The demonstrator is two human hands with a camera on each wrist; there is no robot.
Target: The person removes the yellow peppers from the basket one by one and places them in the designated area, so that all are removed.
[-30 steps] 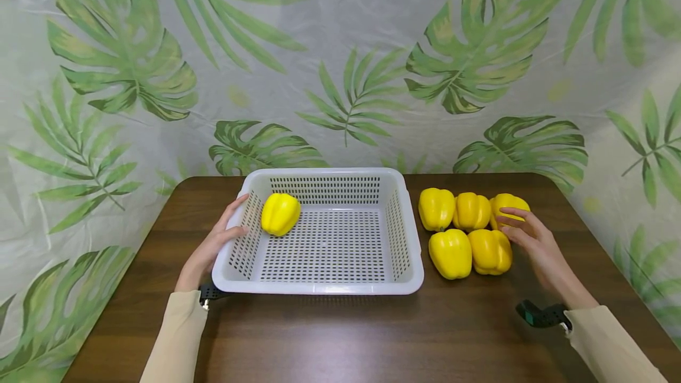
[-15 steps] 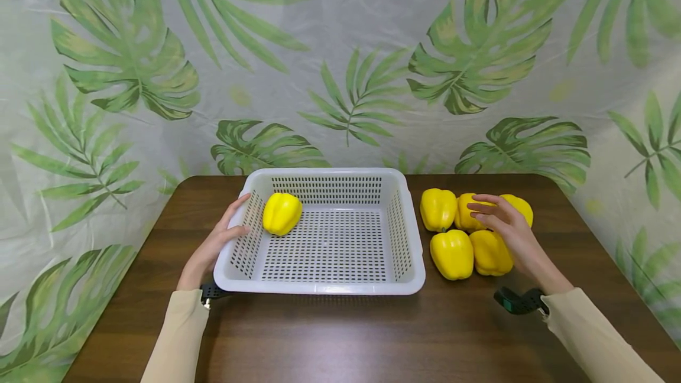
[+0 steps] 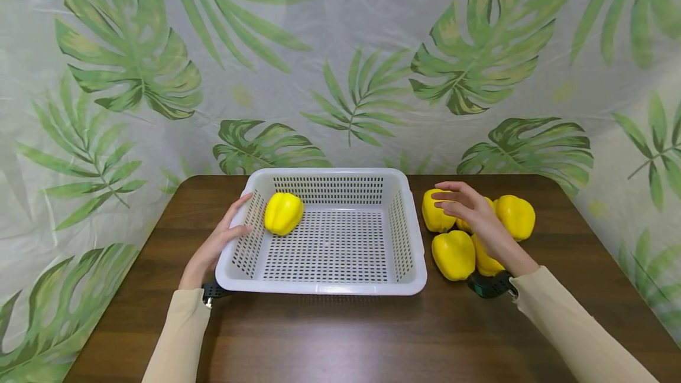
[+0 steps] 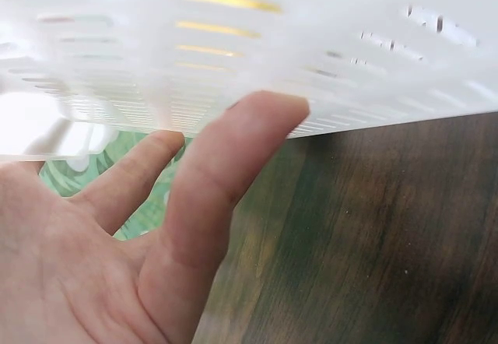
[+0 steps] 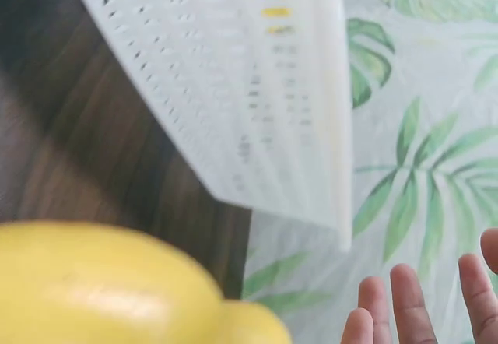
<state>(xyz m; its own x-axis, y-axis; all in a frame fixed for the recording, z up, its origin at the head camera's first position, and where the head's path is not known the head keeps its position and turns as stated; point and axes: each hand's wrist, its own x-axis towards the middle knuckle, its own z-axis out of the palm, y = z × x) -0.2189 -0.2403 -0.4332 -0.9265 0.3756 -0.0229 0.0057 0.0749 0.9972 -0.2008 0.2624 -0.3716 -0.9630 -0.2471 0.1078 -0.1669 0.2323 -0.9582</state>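
Observation:
A white perforated plastic basket [image 3: 319, 288] stands on the table, with one yellow bell pepper [image 3: 284, 214] inside near its left wall. My left hand [image 3: 217, 244] rests against the basket's left side, thumb and fingers spread; the left wrist view shows the thumb [image 4: 233, 157] laid along the outer wall. My right hand [image 3: 481, 220] hovers over the bell peppers right of the basket, fingers spread and holding nothing. It partly hides the back-left bell pepper [image 3: 432, 218], the back-middle one and the front-right one [image 3: 484, 262]. The front-left bell pepper [image 3: 454, 256] and back-right bell pepper [image 3: 516, 217] show more fully.
The brown wooden table [image 3: 330, 341] reaches back to a leaf-patterned cloth [image 3: 362, 16] hanging behind it. In the right wrist view, a nearby yellow bell pepper [image 5: 101, 289] lies below the basket's side wall [image 5: 210, 103].
My right hand has moved left across the bell peppers, from the back-right one toward the back-left one, carrying nothing. My left hand has stayed at the basket's left side.

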